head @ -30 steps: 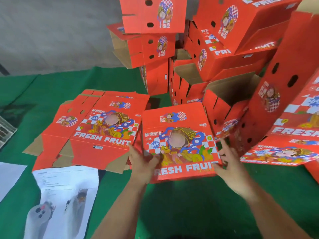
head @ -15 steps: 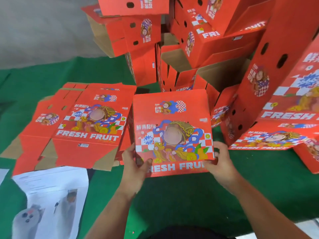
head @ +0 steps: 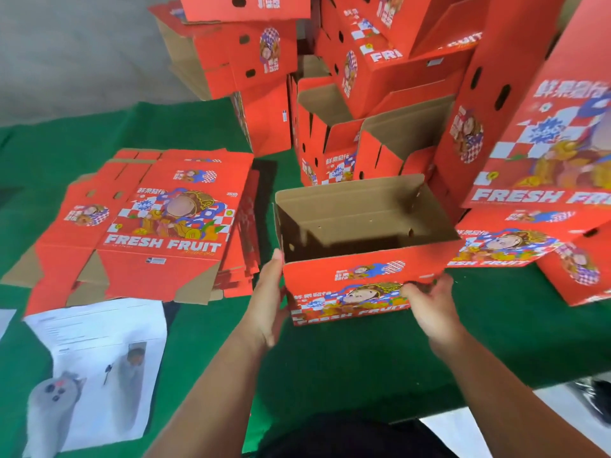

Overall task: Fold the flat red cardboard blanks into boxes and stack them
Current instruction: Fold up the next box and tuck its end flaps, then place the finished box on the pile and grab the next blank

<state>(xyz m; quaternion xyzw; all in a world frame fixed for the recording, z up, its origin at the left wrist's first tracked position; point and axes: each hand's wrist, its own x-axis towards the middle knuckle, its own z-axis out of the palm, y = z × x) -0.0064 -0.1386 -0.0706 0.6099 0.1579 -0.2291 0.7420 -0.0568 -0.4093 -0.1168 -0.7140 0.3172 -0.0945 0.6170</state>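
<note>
On the green table (head: 330, 365), just beside the flat blanks (head: 158, 223), the half-opened box (head: 363, 246) sits between left hand (head: 267, 299) pressing flat and right hand (head: 429, 309) gripping its front, so uneven pushing could collapse it.

Both forearms are bare, with no sleeves, above dark clothing (head: 347, 434).

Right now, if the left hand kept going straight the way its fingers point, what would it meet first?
The left hand already lies along the open box's left wall, fingers pointing away. Straight on, it probably slides past toward the piled boxes; depth is unclear.
</note>
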